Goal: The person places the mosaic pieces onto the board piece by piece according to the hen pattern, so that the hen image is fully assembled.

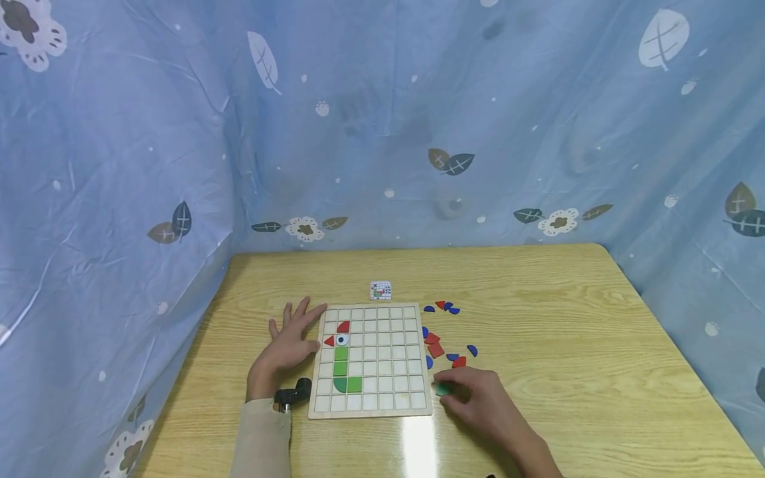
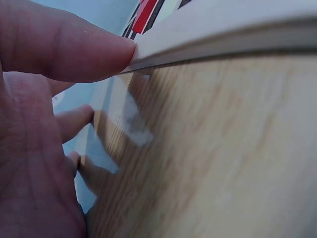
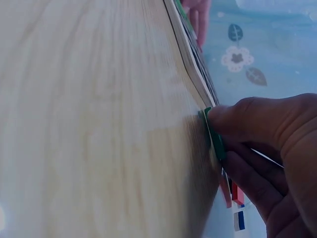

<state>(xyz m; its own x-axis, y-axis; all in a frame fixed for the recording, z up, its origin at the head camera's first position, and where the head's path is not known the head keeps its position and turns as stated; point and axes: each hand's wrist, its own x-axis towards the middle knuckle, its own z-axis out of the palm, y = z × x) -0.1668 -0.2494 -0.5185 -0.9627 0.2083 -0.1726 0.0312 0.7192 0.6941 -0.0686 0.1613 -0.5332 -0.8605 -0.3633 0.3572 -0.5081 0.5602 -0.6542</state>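
"What is obscured in the scene?"

"Fingertips of the right hand (image 1: 478, 401) cover part of a green piece (image 1: 442, 390), so its full outline cannot be told. Print on the small card (image 1: 380, 291) beyond the grid board (image 1: 370, 368) is too fine to read."

"And the piece itself?"

"Dark green and thin, its side edge showing in the right wrist view; it is deeper in shade than the bright green squares (image 1: 340, 368) in the board's cells."

"Where is it?"

"Pinched between right thumb and fingers, just beside the board's lower right edge, a red square (image 1: 436, 349) and blue half-rounds (image 1: 473, 350) lying beyond. Opposite, the left hand (image 1: 289, 342) spreads its fingers, thumb touching the board's left edge."
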